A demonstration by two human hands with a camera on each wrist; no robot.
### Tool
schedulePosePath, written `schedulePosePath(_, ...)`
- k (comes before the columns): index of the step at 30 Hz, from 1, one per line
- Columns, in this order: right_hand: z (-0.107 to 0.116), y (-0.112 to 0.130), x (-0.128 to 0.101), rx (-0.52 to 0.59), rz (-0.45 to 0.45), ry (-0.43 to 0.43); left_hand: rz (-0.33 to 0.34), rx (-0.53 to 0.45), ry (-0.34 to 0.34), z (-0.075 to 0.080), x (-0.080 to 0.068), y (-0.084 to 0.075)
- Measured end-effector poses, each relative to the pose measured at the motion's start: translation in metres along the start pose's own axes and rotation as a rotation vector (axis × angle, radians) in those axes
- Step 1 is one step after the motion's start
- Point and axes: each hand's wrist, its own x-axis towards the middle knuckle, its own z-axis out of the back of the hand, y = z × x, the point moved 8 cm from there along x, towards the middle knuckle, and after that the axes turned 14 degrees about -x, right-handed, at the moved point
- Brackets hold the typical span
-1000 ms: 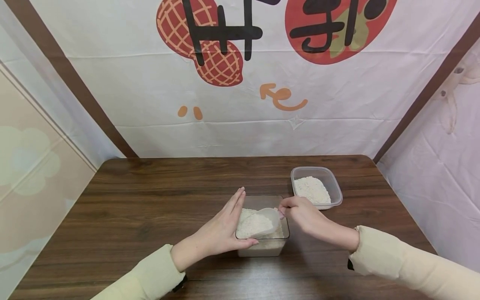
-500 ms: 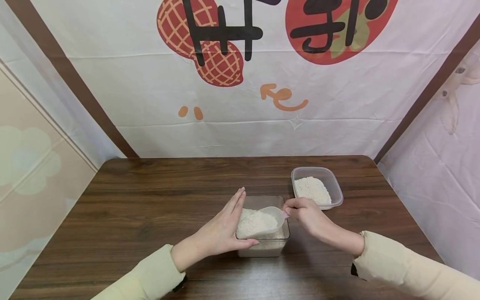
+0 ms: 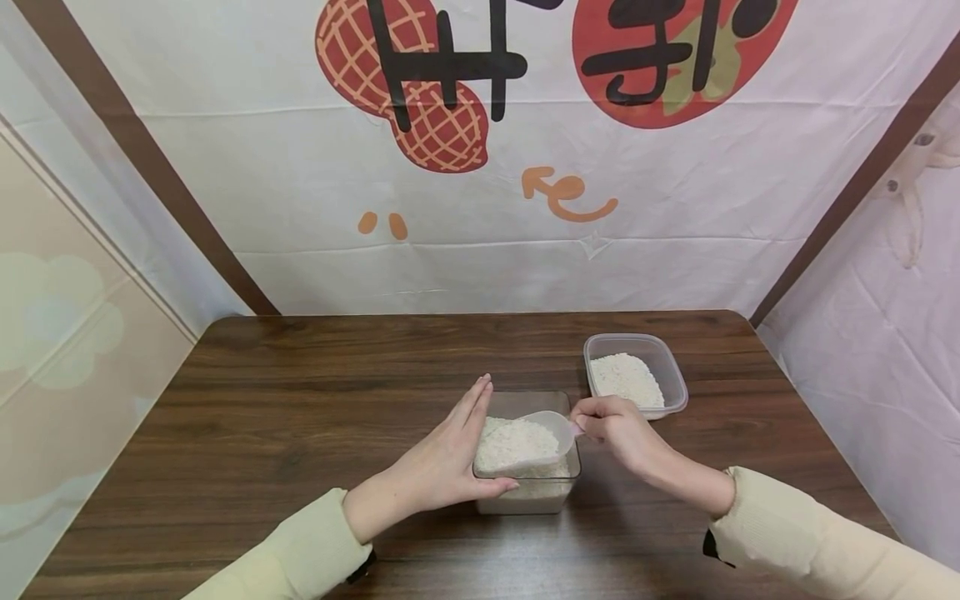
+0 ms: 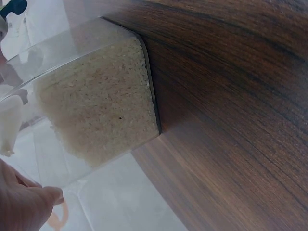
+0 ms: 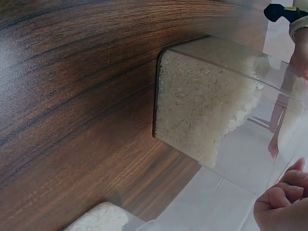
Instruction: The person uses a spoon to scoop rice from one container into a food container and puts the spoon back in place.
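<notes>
Since a second ago, head view: scoop (image 3: 536, 435) rises loaded from the rice box (image 3: 525, 492) mid-counter (image 3: 300, 400); right hand (image 3: 615, 429) fingers pinch its handle, left hand (image 3: 442, 462) flat, fingers straight, bracing the wall. Left wrist: rice box (image 4: 96, 110) steadied. Right wrist: fingers (image 5: 281, 197) curled; shallow tub (image 5: 103, 219) waits beside.

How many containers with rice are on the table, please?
2: a deep container near the front, steadied by the left hand, and a shallow tub behind the right hand. None seem hidden.

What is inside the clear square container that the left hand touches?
The clear square container holds white rice; a translucent scoop, heaped with rice, is over it. The container's floor is hidden under the rice.
</notes>
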Motion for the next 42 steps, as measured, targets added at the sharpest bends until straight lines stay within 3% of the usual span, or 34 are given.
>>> schedulePosePath(18, 0.016, 0.001, -0.001, 0.027, 0.037, -0.039, -0.014, 0.003, -0.012, 0.000, 0.000, -0.001)
schedulePosePath(27, 0.022, 0.003, -0.003, 0.120, 0.072, -0.046, -0.018, 0.015, -0.014, 0.000, 0.000, -0.002)
schedulePosePath(42, 0.039, 0.002, -0.006, 0.052, 0.070, -0.103, -0.018, 0.009, -0.011, -0.001, 0.000, -0.001)
